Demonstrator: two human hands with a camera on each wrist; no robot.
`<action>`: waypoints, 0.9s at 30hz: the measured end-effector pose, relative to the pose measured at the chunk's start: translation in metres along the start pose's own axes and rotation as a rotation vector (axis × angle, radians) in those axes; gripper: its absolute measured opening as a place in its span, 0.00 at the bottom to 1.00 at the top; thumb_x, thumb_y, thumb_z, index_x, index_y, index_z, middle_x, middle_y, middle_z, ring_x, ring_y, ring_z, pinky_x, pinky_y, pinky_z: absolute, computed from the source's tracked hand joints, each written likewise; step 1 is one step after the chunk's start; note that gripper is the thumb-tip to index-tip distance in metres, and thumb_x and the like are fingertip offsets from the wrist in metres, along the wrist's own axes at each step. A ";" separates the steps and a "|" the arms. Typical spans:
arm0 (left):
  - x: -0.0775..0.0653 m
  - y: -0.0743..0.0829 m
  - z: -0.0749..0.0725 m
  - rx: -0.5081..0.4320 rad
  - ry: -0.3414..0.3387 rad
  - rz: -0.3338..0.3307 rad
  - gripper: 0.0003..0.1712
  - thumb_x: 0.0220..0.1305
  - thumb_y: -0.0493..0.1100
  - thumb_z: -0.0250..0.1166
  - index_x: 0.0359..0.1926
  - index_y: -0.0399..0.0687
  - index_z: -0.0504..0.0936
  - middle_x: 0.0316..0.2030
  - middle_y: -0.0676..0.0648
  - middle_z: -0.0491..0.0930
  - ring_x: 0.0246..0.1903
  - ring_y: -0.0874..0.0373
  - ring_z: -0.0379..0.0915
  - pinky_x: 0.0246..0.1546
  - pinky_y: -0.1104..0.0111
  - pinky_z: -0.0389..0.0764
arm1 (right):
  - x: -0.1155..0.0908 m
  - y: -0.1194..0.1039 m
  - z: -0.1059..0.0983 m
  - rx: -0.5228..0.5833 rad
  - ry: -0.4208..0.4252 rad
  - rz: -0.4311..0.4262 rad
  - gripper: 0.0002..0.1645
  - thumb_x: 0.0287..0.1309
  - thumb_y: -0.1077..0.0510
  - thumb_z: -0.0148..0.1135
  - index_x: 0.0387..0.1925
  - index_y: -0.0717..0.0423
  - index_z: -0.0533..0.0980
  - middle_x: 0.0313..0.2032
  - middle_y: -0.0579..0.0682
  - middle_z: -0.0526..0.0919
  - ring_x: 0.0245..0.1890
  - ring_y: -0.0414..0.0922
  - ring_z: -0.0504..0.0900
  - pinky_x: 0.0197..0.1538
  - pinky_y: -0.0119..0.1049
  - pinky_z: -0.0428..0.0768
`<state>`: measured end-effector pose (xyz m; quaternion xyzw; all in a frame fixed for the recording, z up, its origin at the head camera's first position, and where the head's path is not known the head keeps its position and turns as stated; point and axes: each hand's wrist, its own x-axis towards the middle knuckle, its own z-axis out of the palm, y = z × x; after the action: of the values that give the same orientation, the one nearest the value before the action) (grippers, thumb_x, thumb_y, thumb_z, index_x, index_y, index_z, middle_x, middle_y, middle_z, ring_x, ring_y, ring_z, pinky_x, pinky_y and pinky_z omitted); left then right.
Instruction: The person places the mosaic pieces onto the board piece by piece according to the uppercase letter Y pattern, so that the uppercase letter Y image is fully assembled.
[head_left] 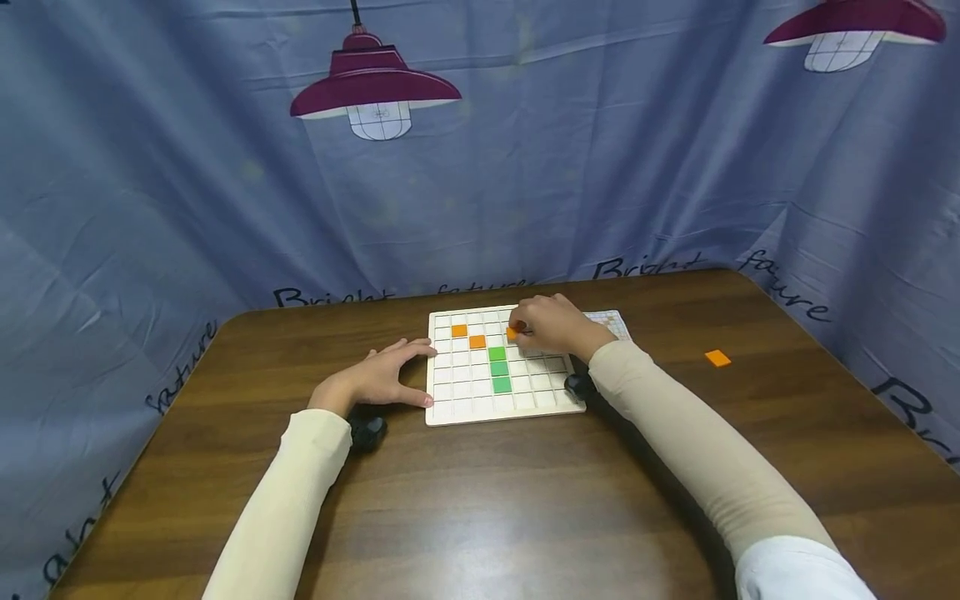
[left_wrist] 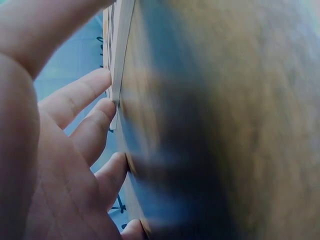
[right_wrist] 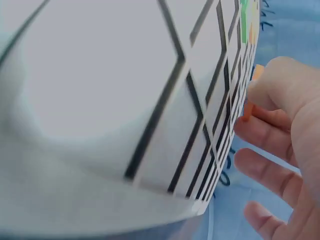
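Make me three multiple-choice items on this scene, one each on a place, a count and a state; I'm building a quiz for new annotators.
1. Where does the loose orange tile lie?
A. on the board
B. on the table, right of the board
C. in the left hand

2. How many green tiles sit on the grid board?
A. one
B. three
C. five

3. What is the right hand doing?
A. pinching an orange tile over the board
B. lying flat on the table
C. gripping the curtain

Answers: 1 B, it lies alone on the brown table. 2 B, three form one column. 3 A, its fingertips hold an orange tile above the grid.
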<state>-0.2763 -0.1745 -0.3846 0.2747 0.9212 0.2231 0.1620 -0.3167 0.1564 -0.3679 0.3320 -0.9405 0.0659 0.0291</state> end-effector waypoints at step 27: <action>0.001 0.000 -0.002 -0.003 -0.008 -0.008 0.50 0.57 0.63 0.74 0.75 0.53 0.64 0.78 0.47 0.51 0.77 0.41 0.36 0.67 0.30 0.37 | 0.014 -0.012 -0.007 0.093 -0.195 0.141 0.12 0.66 0.58 0.68 0.49 0.52 0.86 0.49 0.48 0.85 0.50 0.49 0.83 0.52 0.47 0.81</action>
<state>-0.2776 -0.1747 -0.3833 0.2718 0.9212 0.2226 0.1671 -0.3198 0.1391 -0.3582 0.2709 -0.9558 0.0788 -0.0827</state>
